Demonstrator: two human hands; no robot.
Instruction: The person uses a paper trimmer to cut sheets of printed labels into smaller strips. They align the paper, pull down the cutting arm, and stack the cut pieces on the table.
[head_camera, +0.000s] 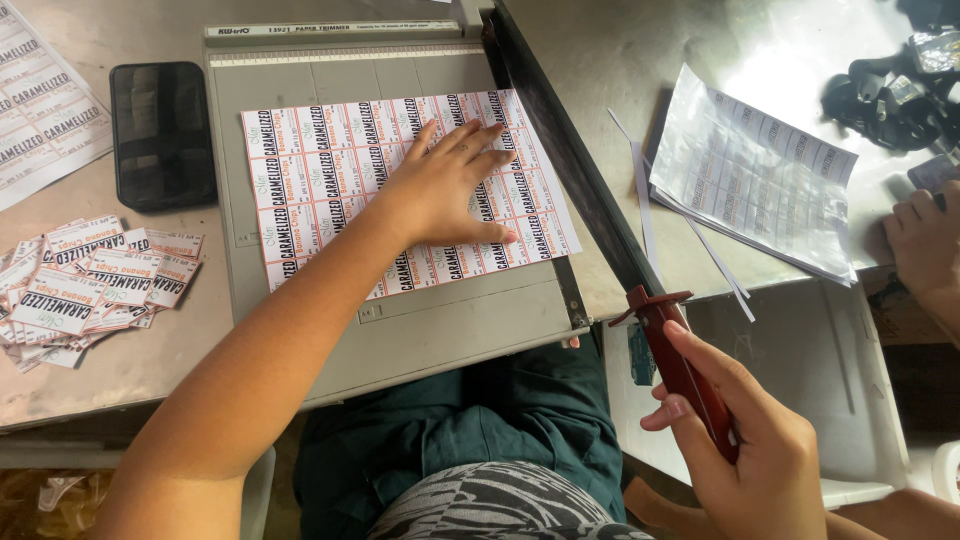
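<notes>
left hand (450, 185) lies open, pressing the label sheet (330, 170) near the trimmer's (420, 330) right edge; right hand (745, 440) grips the red handle (685, 365). fingertips near the blade (565, 150) risk a cut.

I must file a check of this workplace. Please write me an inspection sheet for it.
Surface: dull metal table, scuffed.
Job's things: grey paper trimmer; printed label sheet lies on it; black blade arm raised, red handle.
Clutter: pile of cut labels, black phone, thin paper strips, second sheet stack, black tangled items.
Grippers: left hand flat on the sheet; right hand grips the handle.
Cables: nothing seen.
Surroundings: another person's hand at right; white tray below.
</notes>
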